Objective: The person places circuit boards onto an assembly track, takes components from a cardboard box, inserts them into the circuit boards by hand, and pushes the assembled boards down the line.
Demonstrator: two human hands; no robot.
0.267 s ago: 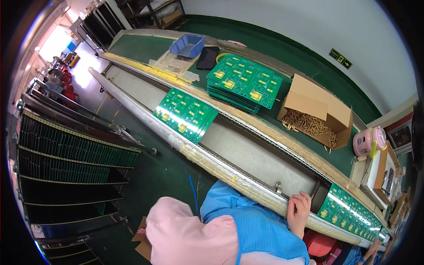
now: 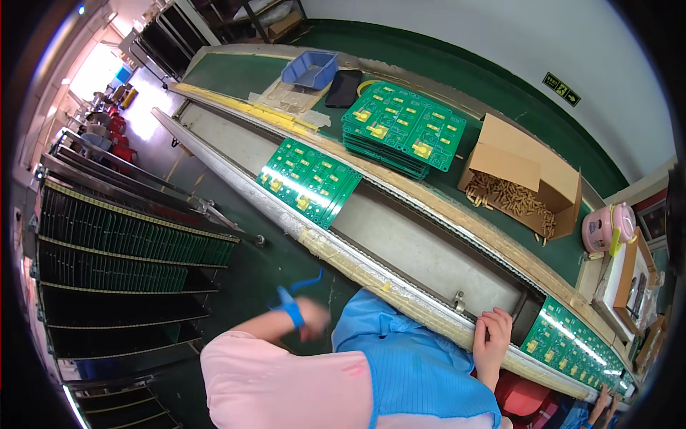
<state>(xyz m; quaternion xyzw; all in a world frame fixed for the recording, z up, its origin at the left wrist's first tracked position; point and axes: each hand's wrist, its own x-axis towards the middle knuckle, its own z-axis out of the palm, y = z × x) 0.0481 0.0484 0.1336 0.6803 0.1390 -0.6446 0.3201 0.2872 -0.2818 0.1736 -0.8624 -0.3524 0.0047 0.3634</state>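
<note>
My left hand (image 2: pixel 312 319) hangs over the floor to the left of my lap, blurred by motion, so its fingers cannot be read. A blue wrist strap (image 2: pixel 289 309) circles that wrist. My right hand (image 2: pixel 493 331) rests on the near rail (image 2: pixel 421 323) of the conveyor with its fingers loosely bent and slightly apart, holding nothing. Just right of it, a row of green circuit boards (image 2: pixel 568 343) with yellow parts lies on the conveyor. Farther left along the track sits another green circuit board panel (image 2: pixel 309 182).
Beyond the conveyor stand a stack of circuit boards (image 2: pixel 407 125), a black phone (image 2: pixel 344 89), a blue bin (image 2: pixel 309 70) and a cardboard box (image 2: pixel 525 175) of small tan cylinders. A rack (image 2: pixel 128 264) holding boards stands at left. Another person's hands (image 2: pixel 606 404) are at lower right.
My left arm has swung out to the left, bringing the hand and its blue strap into view. My right hand stays on the rail. The whole view has shifted slightly.
</note>
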